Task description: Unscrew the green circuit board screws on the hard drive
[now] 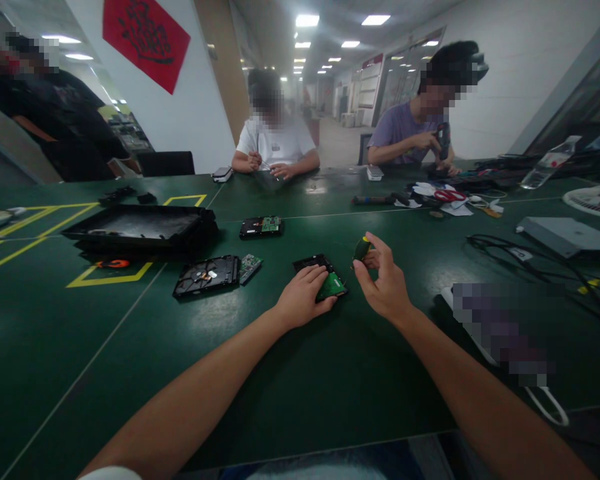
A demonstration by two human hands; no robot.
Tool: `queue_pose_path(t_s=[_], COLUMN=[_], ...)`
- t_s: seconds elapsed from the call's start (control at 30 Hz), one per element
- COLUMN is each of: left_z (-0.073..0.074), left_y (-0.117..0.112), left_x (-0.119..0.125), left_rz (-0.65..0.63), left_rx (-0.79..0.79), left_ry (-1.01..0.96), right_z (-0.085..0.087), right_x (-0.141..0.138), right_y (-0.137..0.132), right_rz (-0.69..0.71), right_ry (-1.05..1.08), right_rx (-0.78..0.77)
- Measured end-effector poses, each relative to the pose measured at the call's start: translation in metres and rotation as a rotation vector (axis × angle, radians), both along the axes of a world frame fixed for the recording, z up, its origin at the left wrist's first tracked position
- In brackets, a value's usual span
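Note:
A hard drive with a green circuit board lies in front of me. My left hand is closed over its near left side, fingers across the top and thumb along the near edge. To the right of the drive, my right hand is raised, pinching the green and yellow handle of a screwdriver between thumb and fingers. The screwdriver's tip is hard to make out. On the left lies another hard drive, beside a detached circuit board. Farther back is a third hard drive.
A black tray stands at the left, with an orange-handled tool before it. At right are a phone, black cables, a silver box and a water bottle. Two people work across the table.

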State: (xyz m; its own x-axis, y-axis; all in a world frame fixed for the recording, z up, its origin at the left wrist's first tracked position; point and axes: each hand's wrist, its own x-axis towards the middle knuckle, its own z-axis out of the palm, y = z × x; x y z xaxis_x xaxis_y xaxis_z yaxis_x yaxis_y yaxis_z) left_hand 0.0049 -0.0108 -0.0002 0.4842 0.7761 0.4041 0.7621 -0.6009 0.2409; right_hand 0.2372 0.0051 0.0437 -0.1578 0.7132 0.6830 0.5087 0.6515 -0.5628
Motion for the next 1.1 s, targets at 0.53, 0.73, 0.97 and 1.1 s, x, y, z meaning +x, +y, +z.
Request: queue_pose_path(t_s=[0.53, 0.73, 0.97, 1.1], left_z=[0.0036, 0.0034, 0.0046, 0.0032], left_y=[-0.0015, -0.0019, -0.0019, -0.0016], left_x=[0.0006, 0.0003, 0.0011, 0.0011], left_rz=[-0.001, -0.007, -0.006, -0.001], left_rx=[-0.008, -0.003, -0.015, -0.019], left_ry=[0.001, -0.009, -0.009, -0.004], right_z=[-0.0014, -0.0028, -0.0023, -0.0025], right_x=[-0.0006, -0.0001, -0.0005, -0.0011], right_y=[-0.0002, 0.0005, 0.0009, 0.0005], right_rz=[0.056, 0.078, 0.073, 0.059], right_ry=[0.039, 0.056, 0.045, 0.038], right_rx=[-0.032, -0.047, -0.029, -0.01])
